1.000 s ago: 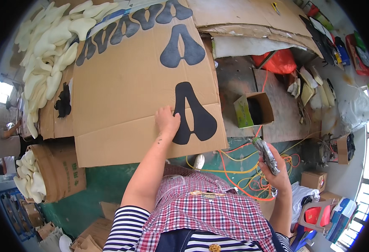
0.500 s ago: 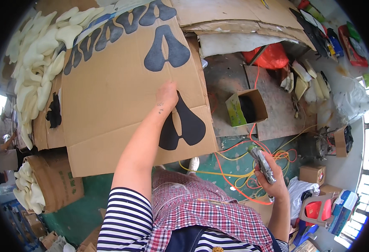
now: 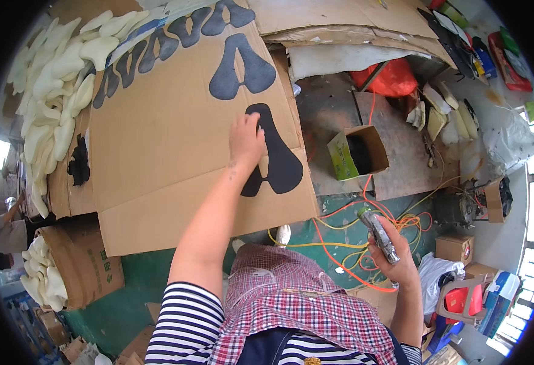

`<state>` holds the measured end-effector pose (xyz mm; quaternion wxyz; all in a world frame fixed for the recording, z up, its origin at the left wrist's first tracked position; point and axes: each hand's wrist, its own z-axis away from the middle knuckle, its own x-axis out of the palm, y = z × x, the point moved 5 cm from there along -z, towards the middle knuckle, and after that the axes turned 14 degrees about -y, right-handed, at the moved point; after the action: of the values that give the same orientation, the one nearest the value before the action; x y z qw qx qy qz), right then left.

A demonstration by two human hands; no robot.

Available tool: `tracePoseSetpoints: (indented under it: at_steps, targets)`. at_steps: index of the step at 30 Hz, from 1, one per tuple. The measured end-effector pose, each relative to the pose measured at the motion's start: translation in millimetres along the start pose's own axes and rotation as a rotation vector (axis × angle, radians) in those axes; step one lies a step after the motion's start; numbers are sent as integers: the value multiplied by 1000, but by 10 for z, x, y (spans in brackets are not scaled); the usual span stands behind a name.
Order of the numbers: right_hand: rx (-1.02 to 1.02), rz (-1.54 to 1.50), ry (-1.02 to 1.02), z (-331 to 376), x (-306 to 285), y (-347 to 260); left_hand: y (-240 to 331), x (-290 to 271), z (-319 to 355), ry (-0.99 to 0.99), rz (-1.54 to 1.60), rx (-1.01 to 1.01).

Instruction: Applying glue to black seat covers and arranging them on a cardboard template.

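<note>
A black, split, V-shaped flat piece [image 3: 282, 159] lies on a large cardboard sheet [image 3: 169, 152], its narrow end pointing away from me. My left hand [image 3: 247, 141] is at that narrow end, fingers bent over its left edge; part of the piece's left leg is hidden behind the hand and forearm. Beyond it lies a similar dark grey piece [image 3: 242, 67], and several more form a row along the far edge. Off the sheet to the right, my right hand [image 3: 394, 250] is wrapped round a grey, crusted spray gun [image 3: 379, 236] with a green front end.
Cream foam pieces [image 3: 60, 79] are heaped left of the sheet, beside a black scrap [image 3: 79, 160]. A carton [image 3: 87, 267] of foam stands below. An open green box [image 3: 359, 155] sits to the right, with tangled orange and yellow hoses [image 3: 364, 243] on the floor. Another person [image 3: 8, 231] is far left.
My left hand has moved away from me, and the black piece has slid the same way and slightly right. The right hand with the spray gun has barely moved.
</note>
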<state>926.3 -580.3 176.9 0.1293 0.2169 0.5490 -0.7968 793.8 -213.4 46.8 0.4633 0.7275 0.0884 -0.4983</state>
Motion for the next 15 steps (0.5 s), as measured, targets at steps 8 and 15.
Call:
tracePoseSetpoints:
  at_steps: [8, 15]
  targets:
    - [-32, -72, 74, 315, 66, -306, 154, 389, 1263, -353, -241, 193]
    - [-81, -353, 71, 849, 115, -694, 215, 504, 1286, -504, -260, 97]
